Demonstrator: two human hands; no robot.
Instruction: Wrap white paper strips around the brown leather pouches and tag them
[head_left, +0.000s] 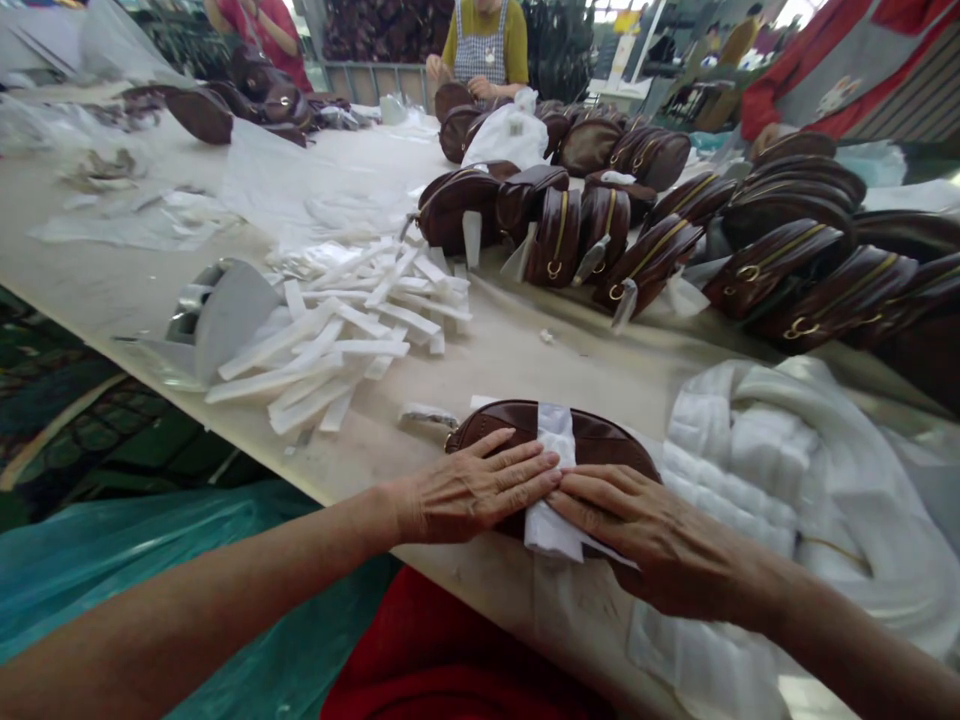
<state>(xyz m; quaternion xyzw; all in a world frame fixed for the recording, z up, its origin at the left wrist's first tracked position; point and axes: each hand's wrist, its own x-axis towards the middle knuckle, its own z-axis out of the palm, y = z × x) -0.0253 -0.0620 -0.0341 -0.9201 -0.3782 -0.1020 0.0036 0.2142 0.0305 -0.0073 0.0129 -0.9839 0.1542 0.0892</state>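
A dark brown oval handbag (604, 432) lies flat on the table in front of me. Across its middle runs a white wrapping strip (555, 425), its lower end folded loosely at the near edge. My left hand (480, 485) rests flat on the bag's left half, fingers stretched toward the strip. From the other side, my right hand (637, 520) lies on the bag's right half, its fingertips on the strip and almost meeting the left ones. A plastic-wrapped piece (427, 414) sticks out at the bag's left end.
White strips (337, 345) lie in a heap beside a tape dispenser (229, 315). Rows of brown bags (555, 235) stand at the back and right. White plastic packaging (735, 440) is bunched on the right. Co-workers, one in a checked apron (484, 50), stand across the table (495, 365).
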